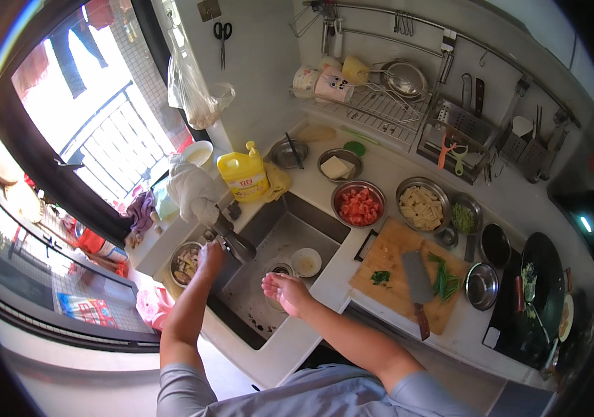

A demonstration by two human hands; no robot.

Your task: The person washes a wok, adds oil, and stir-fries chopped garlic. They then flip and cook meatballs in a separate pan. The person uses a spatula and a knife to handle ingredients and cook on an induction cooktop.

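Note:
My left hand (211, 259) is at the dark metal faucet (238, 247) by the sink's left rim, its fingers curled near the faucet body; whether they grip it is hidden. Palm turned up, my right hand (287, 293) is held empty over the stainless steel sink (271, 237), below and to the right of the spout. In the sink, a small white bowl (306, 262) lies just beyond that hand, beside the round drain area. Dark food scraps lie on the sink floor. A metal bowl of sliced food (186, 265) stands behind my left wrist.
A yellow detergent jug (243, 176) stands behind the sink. Right of it are a bowl of chopped tomatoes (358, 206) and a bowl of pale cut strips (421, 203). A cleaver (417, 279) and greens lie on the wooden cutting board (380, 250). A wok (542, 281) sits far right.

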